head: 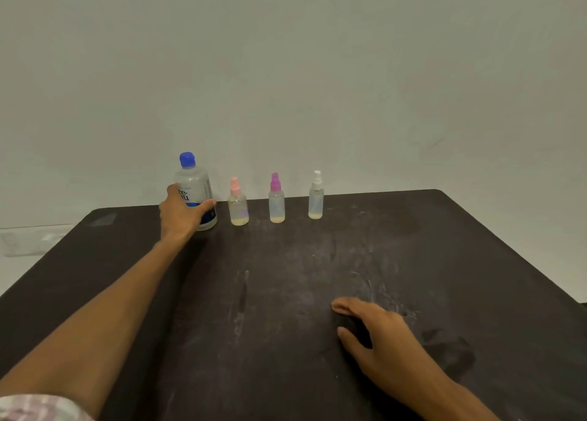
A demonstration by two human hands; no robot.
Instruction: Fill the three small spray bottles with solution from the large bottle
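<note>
The large clear bottle [197,185] with a blue cap stands upright at the far left of the dark table [460,262]. My left hand [181,214] grips its lower body. To its right stand three small spray bottles in a row: one with a pink top [238,209], one with a purple top [276,203] and one with a white top [316,198]. All three are capped and hold a thin layer of yellowish liquid at the bottom. My right hand [378,331] rests on the table near the front right, fingers relaxed, holding nothing.
A pale wall rises right behind the table's far edge. The table top is scuffed with whitish marks in the middle. A white strip [28,239] lies on the floor beyond the table's left corner.
</note>
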